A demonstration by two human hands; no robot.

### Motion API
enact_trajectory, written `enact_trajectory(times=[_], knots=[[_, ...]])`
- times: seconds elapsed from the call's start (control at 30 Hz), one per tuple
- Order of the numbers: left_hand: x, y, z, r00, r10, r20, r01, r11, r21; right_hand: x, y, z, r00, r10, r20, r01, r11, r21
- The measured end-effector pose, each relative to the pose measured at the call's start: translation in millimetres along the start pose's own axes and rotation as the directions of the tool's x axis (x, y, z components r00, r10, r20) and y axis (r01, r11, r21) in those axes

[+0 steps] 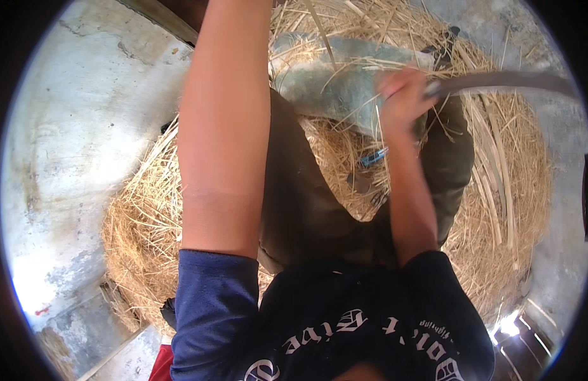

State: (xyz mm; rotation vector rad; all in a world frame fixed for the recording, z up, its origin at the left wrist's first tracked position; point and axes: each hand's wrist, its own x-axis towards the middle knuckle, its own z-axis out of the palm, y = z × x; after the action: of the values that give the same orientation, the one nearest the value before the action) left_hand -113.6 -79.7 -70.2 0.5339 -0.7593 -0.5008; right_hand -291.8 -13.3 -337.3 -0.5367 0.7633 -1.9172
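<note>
My left forearm [225, 127] stretches straight up past the upper edge, so the left hand is out of the picture. My right hand [403, 95], smeared by motion, is closed round the handle of a long knife [503, 81]. Its dark blade points to the right, with a pale metal collar near my fist. Under the right hand a worn grey-green sheet [332, 82] lies across my legs, strewn with thin shavings. A thin pale strip [320, 32] hangs down above the sheet from the upper edge.
Heaped straw-like shavings [145, 222] surround my legs on both sides. Longer pale strips [497, 171] lie at the right. Between my legs sits a small blue object [373, 157] beside a dark rounded thing [358, 183]. A stained pale wall [97, 108] stands at the left.
</note>
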Motion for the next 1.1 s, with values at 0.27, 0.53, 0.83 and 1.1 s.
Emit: enact_trajectory(times=[0.27, 0.53, 0.83, 1.1], knots=[[-5.4, 5.3, 0.9, 0.999, 0.035, -0.005, -0.035, 0.997, 0.062, -66.4, 97.5, -113.7, 0.604, 0.761, -0.235, -0.533, 0.167, -0.829], [-11.7, 13.1, -6.8, 0.999, 0.017, 0.034, -0.020, 0.996, 0.090, -35.0, 11.1, -57.2, 0.566, 0.822, -0.066, -0.504, 0.282, -0.816], [-3.6, -24.9, -6.8, 0.977, 0.208, -0.039, -0.195, 0.957, 0.214, -43.3, 32.6, -47.3, 0.945, 0.271, 0.185, -0.072, 0.722, -0.689], [-11.3, -8.7, -3.7, 0.993, 0.098, -0.069, -0.097, 0.995, 0.026, -60.1, 90.4, -135.0, 0.419, 0.883, -0.212, -0.635, 0.118, -0.764]])
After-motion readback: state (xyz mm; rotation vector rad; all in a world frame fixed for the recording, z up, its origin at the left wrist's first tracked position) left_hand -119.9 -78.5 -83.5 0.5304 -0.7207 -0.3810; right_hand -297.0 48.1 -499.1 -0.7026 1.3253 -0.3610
